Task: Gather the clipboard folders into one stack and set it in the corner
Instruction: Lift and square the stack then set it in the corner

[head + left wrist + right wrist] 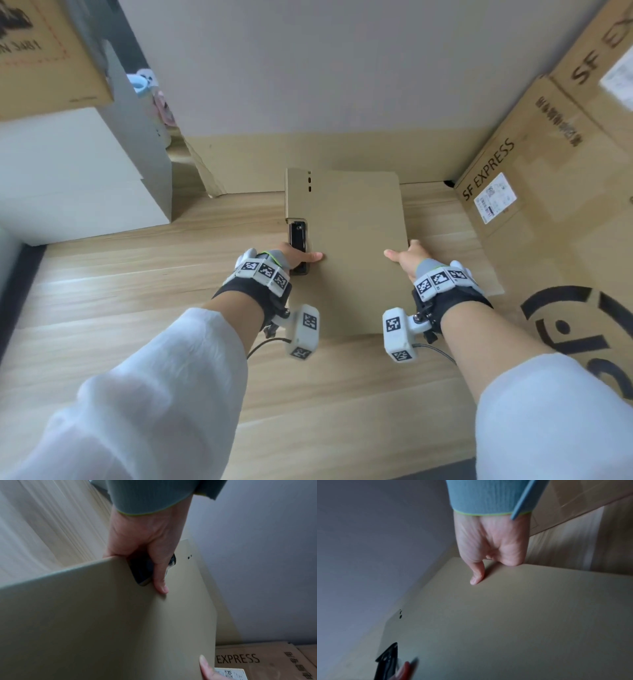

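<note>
tan folder stack [352,240] gripped at side edges: left hand [297,257], right hand [407,259].

Bare pale wooden floor [113,274] is lying open leftward; brown printed cardboard boxes [534,192] are blocking the right, grey wall [308,68] ahead.

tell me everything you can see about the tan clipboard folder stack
The clipboard folder stack looks like plain tan card with rounded far corners, small dark holes near its left edge and a black metal clip on that side. It is held roughly flat over the wooden floor, near the wall. The left hand grips the clip side, the right hand the opposite edge, thumbs on top.
</note>
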